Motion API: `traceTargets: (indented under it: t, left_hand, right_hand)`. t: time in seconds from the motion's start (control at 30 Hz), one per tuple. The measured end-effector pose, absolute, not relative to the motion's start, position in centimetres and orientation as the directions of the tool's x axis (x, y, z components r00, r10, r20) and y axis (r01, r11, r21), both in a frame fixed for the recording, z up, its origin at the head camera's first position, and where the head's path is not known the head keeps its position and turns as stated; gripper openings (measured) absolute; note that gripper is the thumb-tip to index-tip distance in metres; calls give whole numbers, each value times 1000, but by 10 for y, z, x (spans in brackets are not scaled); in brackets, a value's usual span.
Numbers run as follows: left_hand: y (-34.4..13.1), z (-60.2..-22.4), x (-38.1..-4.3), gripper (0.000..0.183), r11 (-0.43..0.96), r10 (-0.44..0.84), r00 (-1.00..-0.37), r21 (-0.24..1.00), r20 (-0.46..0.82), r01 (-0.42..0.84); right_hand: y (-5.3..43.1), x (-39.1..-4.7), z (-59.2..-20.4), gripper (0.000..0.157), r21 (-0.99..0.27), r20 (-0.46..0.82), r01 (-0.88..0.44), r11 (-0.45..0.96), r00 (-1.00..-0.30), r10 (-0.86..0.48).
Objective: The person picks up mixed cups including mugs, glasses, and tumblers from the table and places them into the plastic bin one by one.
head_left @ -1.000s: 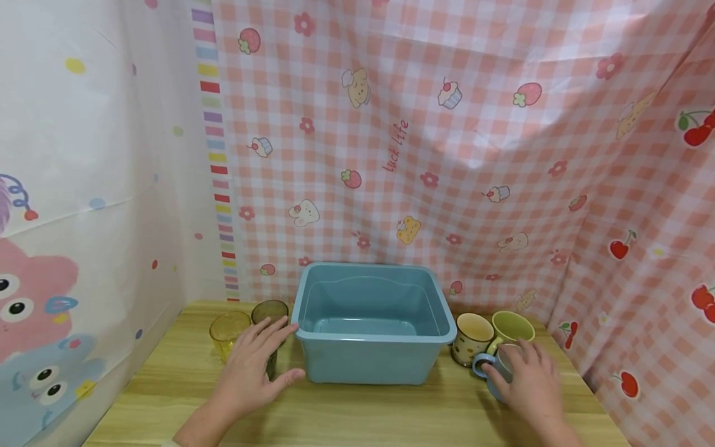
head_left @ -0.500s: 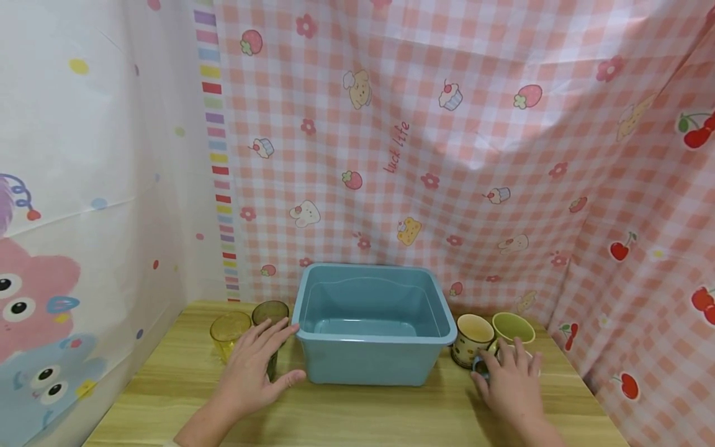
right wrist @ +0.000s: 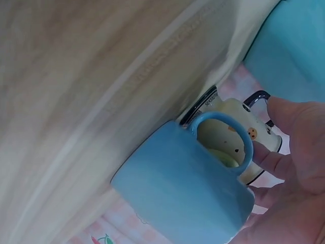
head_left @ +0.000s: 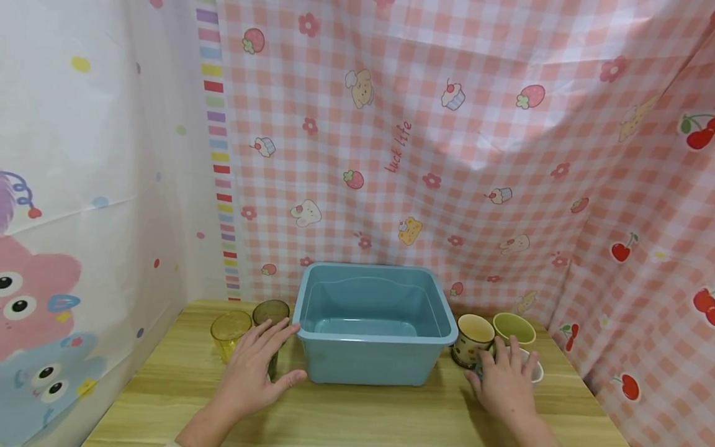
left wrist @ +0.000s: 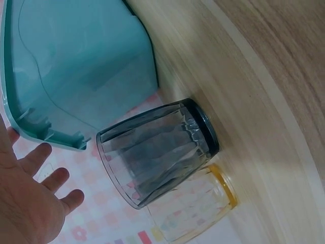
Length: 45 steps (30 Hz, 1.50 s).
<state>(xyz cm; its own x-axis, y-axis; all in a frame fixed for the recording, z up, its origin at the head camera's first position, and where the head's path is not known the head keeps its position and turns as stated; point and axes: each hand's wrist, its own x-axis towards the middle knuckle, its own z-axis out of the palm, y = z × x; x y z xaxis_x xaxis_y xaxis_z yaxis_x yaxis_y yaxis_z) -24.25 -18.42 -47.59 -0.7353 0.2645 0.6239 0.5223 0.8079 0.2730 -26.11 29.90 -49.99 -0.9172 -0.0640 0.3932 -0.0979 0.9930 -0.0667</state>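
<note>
My right hand hovers over a light blue mug, fingers spread loosely around its rim and handle. From the head view, most of that mug is hidden beneath the hand. Just behind it stand a cream mug with a printed pattern and a green mug. In the right wrist view, the thumb is near the cream mug's dark handle. My left hand has straight fingers, their tips at the left rim of a blue plastic bin. A smoky grey tumbler is partly behind that hand, beside a yellow tumbler.
The bin stands in the middle of the wooden table, with tumblers on its left and mugs on its right. A pink checked curtain hangs behind, and a white printed curtain at the left.
My right hand has shifted left across the blue mug, toward its handle and the cream mug, uncovering more of its right rim. My left hand has stayed in place.
</note>
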Motion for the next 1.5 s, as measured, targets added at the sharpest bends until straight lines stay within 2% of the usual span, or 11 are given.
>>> traceTargets:
  t: [0.27,0.5,0.57,0.67,0.83,0.9,1.0,1.2,1.5]
  left_hand:
    - [-184,-478,-243,82,812,265,-736,267,623,519]
    - [-183,-479,-244,83,800,265,-726,276,634,533]
    - [-183,-480,-244,83,797,265,-724,278,637,536]
    - [-184,-481,-244,82,794,263,-722,282,640,539]
    - [-184,-482,-245,83,793,260,-723,285,640,539]
    - [-184,-483,-245,83,793,260,-725,287,638,538]
    - [-184,-483,-245,83,793,259,-727,290,635,535]
    - [-184,-484,-245,82,796,263,-729,284,632,535]
    - [-185,-484,-245,83,797,258,-737,293,625,528]
  right_hand:
    - [299,-255,-506,52,-96,364,-70,993,-931,-31]
    - [301,-248,-508,32,-103,447,-40,994,-894,11]
    - [301,-246,-508,31,-117,474,-19,993,-880,39]
    - [301,-243,-507,48,-167,483,26,986,-870,104]
    - [302,-241,-503,102,-354,399,164,921,-864,307]
    - [304,-242,-501,116,-420,350,218,881,-856,379]
    - [307,-242,-498,129,-496,253,277,823,-861,442]
    - [313,-242,-493,143,-620,77,333,711,-875,478]
    - [321,-241,-490,139,-666,67,256,701,-915,397]
